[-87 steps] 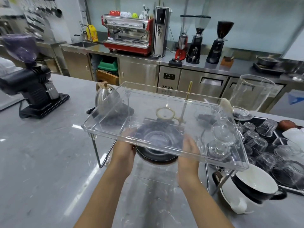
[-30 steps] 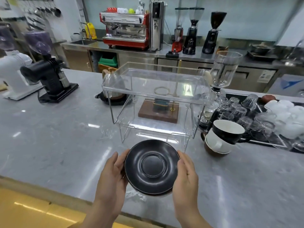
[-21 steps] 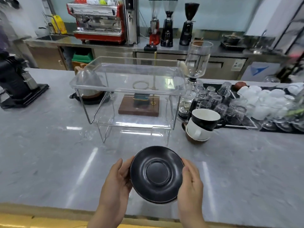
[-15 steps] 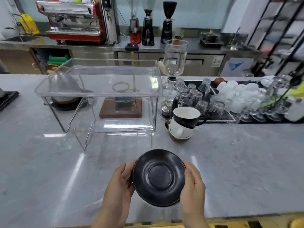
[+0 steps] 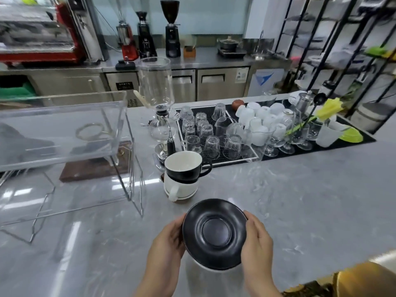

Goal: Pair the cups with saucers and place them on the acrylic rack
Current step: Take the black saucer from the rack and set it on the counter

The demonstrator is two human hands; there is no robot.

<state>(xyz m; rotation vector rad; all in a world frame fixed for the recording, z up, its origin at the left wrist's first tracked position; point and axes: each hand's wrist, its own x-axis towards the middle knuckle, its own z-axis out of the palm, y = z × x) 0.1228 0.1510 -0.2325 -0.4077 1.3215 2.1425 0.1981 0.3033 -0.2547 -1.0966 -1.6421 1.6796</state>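
Observation:
I hold a stack of saucers above the counter, a black saucer (image 5: 215,232) on top and a white rim showing beneath it. My left hand (image 5: 168,240) grips its left edge and my right hand (image 5: 257,239) grips its right edge. Just beyond stands a black cup (image 5: 185,168) with a white inside, nested in a white cup (image 5: 179,188) whose handle faces me. The clear acrylic rack (image 5: 64,133) stands on wire legs at the left, its top shelf bare.
A glass siphon brewer (image 5: 159,116) stands behind the cups. A black mat (image 5: 355,133) at the right carries several upturned glasses and white cups. A wooden base (image 5: 94,166) lies behind the rack. Grey marble counter (image 5: 300,200) spreads to the right.
I drew the saucers out from under the rack's top shelf toward me. My view has swung right, so the rack now sits at the left and the stacked cups straight ahead.

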